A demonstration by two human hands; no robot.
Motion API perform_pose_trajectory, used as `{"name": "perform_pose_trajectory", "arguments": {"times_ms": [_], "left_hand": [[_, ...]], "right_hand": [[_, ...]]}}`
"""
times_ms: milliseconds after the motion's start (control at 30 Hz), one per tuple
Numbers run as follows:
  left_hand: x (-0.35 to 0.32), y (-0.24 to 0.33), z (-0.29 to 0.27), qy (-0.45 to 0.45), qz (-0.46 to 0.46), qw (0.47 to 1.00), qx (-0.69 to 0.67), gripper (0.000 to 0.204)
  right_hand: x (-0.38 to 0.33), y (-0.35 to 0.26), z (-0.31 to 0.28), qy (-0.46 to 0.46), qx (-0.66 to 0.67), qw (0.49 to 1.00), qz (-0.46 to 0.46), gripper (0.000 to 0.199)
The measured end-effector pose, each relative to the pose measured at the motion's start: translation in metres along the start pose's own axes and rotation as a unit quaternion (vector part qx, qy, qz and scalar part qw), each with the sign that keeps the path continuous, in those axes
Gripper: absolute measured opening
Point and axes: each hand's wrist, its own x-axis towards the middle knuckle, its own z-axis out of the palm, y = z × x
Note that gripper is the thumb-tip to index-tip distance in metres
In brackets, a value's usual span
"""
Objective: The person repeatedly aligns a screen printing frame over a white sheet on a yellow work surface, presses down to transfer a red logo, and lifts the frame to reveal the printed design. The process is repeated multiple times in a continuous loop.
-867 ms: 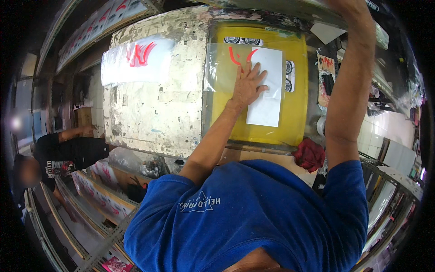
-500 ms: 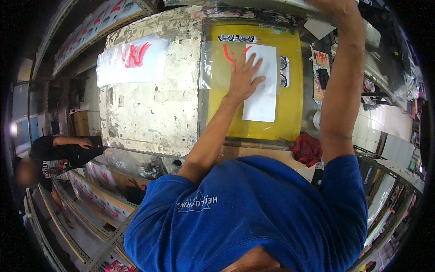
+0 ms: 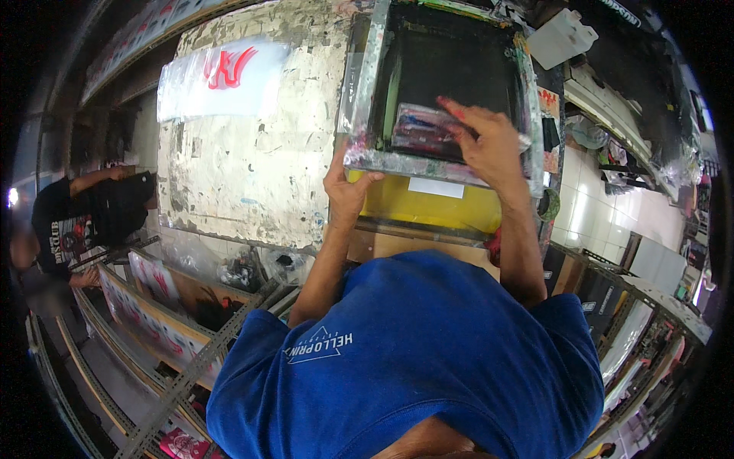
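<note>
A screen printing frame [image 3: 451, 167] with dark mesh and ink-stained metal sides covers most of the yellow board [image 3: 382, 200]. At its near left corner my left hand [image 3: 345, 190] grips the rim, thumb toward the near side. Over the mesh, my right hand [image 3: 489, 145] is closed on an ink-smeared squeegee [image 3: 424, 126], partly hidden by the fingers and slightly blurred. Red ink marks the right fingertips. A strip of white paper [image 3: 436, 187] shows below the frame's near edge. Clear plastic film [image 3: 350, 92] sticks out at the frame's left.
On the stained pale tabletop [image 3: 245, 176] at left lies a plastic sheet [image 3: 183, 92] with a red print. A white jug [image 3: 564, 38] stands at far right. Metal racks with boards [image 3: 153, 314] are at lower left, beside another person [image 3: 84, 206]. A shelf [image 3: 634, 306] is at right.
The screen frame now lies over the yellow board and paper. My left hand went from the paper to the frame's corner; my right came down from the far right and holds the squeegee.
</note>
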Motion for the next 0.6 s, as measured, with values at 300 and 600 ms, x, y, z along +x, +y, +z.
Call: {"name": "perform_pose_trajectory", "arguments": {"times_ms": [300,600], "left_hand": [[-0.013,-0.035,-0.014,0.004,0.125,0.917,0.38,0.071],[-0.015,-0.028,-0.016,-0.01,0.114,0.921,0.372,0.074]], "right_hand": [[-0.019,0.048,0.079,-0.085,-0.136,0.987,0.013,0.072],[0.127,0.143,0.087,0.056,-0.184,0.98,-0.051,0.069]]}}
